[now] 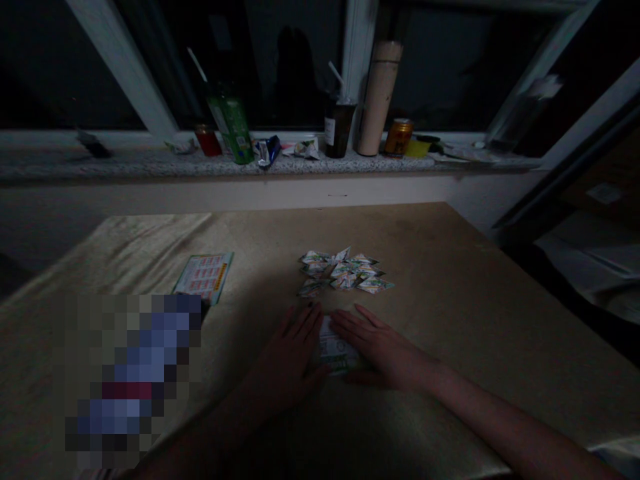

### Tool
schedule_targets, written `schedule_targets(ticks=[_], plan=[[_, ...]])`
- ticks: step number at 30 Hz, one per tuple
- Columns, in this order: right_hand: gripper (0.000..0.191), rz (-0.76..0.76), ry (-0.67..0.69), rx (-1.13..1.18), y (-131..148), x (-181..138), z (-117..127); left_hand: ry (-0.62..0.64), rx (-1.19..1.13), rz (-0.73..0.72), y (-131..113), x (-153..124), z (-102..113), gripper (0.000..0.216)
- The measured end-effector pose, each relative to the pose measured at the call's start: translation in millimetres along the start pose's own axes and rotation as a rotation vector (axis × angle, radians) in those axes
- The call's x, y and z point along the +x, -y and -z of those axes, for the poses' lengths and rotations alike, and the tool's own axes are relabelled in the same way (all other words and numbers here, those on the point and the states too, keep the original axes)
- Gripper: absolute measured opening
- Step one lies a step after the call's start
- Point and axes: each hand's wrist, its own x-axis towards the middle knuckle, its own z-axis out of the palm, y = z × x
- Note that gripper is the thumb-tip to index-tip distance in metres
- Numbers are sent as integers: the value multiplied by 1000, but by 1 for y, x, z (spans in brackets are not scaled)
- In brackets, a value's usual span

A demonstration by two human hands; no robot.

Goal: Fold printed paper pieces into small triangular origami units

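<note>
A printed sheet of paper (337, 348), white with green at its near edge, lies flat on the table between my hands. My left hand (296, 350) rests on its left side, fingers stretched out and pointing away from me. On the right side my right hand (374, 343) lies flat too, its fingers extended over the paper. Both hands cover parts of the sheet. Just beyond the fingertips sits a cluster of several small folded paper pieces (345, 270) with pointed ends, made of similar printed paper.
A stack of printed sheets (205, 275) lies at the left of the table (425, 240). A pixelated area hides something nearer. Along the windowsill (300, 167) stand a green carton (233, 130), a dark cup (339, 130) with a straw, a tall pinkish flask (377, 100) and an orange can (399, 138).
</note>
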Motion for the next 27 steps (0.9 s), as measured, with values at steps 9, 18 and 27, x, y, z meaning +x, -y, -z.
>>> schedule_targets(ticks=[9,18,27], plan=[[75,-11,-8,41,0,0,1,83,-104,-138,2,-1,1,65],[68,38,-92,58,-5,-1,-1,70,-155,-101,4,1,-3,53],[33,113,-172,31,-2,-1,-1,49,-187,-128,4,3,1,46]])
